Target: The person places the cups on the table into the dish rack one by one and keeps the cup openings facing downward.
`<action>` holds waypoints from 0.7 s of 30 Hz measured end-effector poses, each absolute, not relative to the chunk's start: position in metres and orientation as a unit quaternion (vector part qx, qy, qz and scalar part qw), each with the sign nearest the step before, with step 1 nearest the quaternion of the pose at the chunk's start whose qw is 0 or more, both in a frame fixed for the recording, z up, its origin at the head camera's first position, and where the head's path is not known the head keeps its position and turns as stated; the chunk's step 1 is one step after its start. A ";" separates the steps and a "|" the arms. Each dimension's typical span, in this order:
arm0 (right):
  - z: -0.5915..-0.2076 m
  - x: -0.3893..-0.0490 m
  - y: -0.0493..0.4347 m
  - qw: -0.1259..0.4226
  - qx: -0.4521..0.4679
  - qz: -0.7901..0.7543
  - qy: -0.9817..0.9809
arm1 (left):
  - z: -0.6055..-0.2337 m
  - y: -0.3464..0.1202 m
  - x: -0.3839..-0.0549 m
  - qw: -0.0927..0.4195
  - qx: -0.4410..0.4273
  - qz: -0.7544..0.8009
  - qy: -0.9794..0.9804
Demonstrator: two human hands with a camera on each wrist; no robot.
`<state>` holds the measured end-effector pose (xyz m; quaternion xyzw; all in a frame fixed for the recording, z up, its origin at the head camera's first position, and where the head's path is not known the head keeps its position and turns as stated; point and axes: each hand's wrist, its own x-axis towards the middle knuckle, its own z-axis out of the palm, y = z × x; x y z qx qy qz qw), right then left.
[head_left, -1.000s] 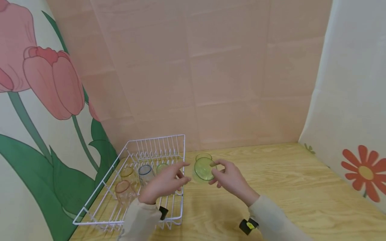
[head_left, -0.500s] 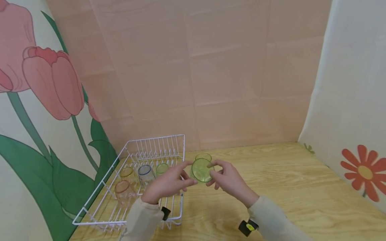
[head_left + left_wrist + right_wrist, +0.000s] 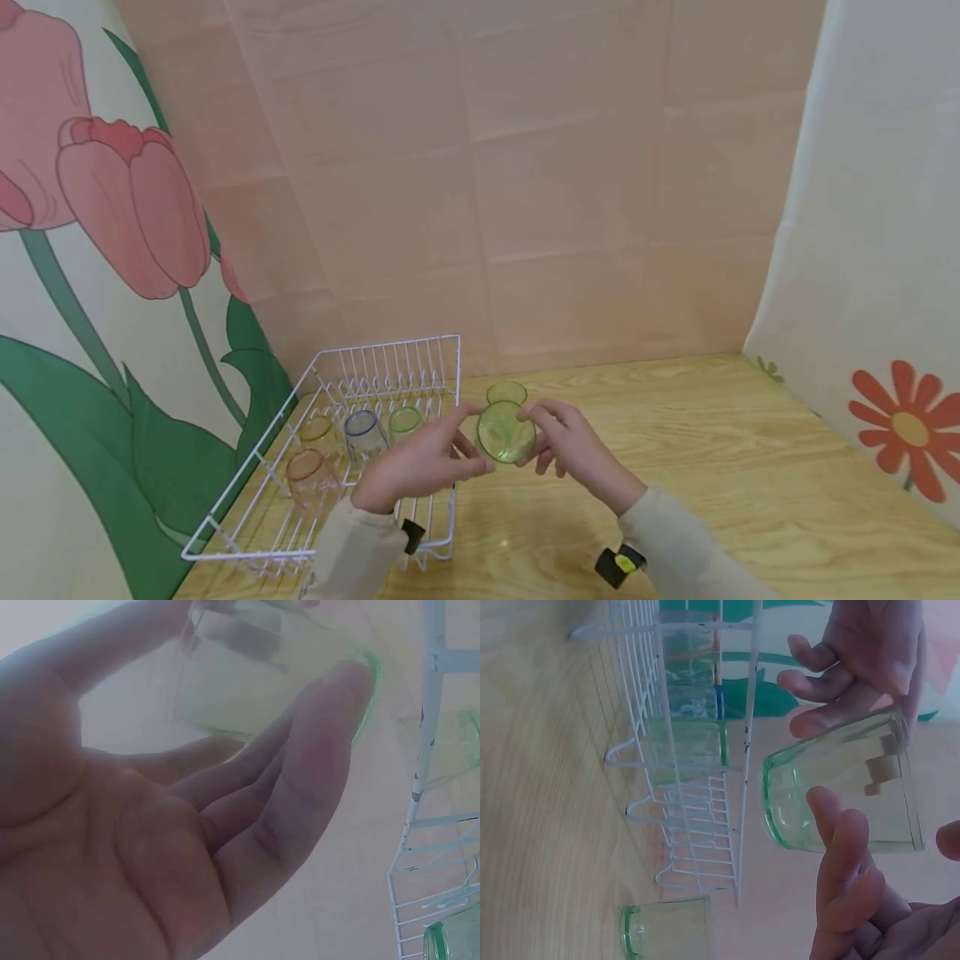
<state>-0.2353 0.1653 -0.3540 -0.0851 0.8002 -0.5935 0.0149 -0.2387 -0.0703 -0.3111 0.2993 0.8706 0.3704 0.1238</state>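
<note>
A clear green drinking glass (image 3: 506,432) is held above the table between both hands, its mouth facing the head camera. My left hand (image 3: 420,462) grips its left side, with a finger and thumb spread along the wall; in the left wrist view one digit overlaps the glass (image 3: 240,682) near its thick green base. On the other side, the fingers of my right hand (image 3: 573,442) hold the glass. The right wrist view shows the base of the glass (image 3: 832,787) downward. Just behind it, a second green glass (image 3: 507,391) stands on the table.
A white wire dish rack (image 3: 322,553) is at the left, beside my left hand. Upside down in it are an orange glass (image 3: 307,479), a yellow glass (image 3: 318,433), a blue-edged glass (image 3: 363,433) and a green glass (image 3: 405,419). Wooden table (image 3: 675,467) extends rightward.
My left hand has moved right onto the green glass, which only my right hand held at first. The glass has come slightly closer and its tilt has shifted.
</note>
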 end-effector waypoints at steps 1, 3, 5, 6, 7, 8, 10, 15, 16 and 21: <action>-0.355 -0.236 0.166 0.017 -0.084 -0.596 0.799 | -0.311 -0.070 -0.238 0.122 0.301 0.365 0.873; -0.355 -0.236 0.167 0.019 -0.081 -0.598 0.797 | -0.311 -0.070 -0.238 0.121 0.304 0.355 0.876; -0.356 -0.237 0.168 0.021 -0.080 -0.597 0.798 | -0.310 -0.069 -0.237 0.122 0.305 0.347 0.878; -0.356 -0.237 0.168 0.023 -0.080 -0.595 0.800 | -0.310 -0.069 -0.236 0.123 0.305 0.343 0.880; -0.356 -0.237 0.168 0.025 -0.080 -0.593 0.801 | -0.310 -0.069 -0.236 0.125 0.305 0.340 0.881; -0.355 -0.237 0.168 0.027 -0.081 -0.591 0.802 | -0.309 -0.069 -0.235 0.131 0.304 0.343 0.879; -0.355 -0.238 0.168 0.031 -0.084 -0.587 0.804 | -0.309 -0.069 -0.235 0.142 0.299 0.352 0.875; -0.355 -0.238 0.170 0.043 -0.091 -0.587 0.803 | -0.309 -0.067 -0.235 0.161 0.289 0.390 0.860; -0.355 -0.238 0.170 0.044 -0.092 -0.587 0.803 | -0.309 -0.067 -0.235 0.161 0.288 0.391 0.859; -0.355 -0.238 0.170 0.054 -0.090 -0.585 0.804 | -0.309 -0.065 -0.234 0.161 0.288 0.388 0.861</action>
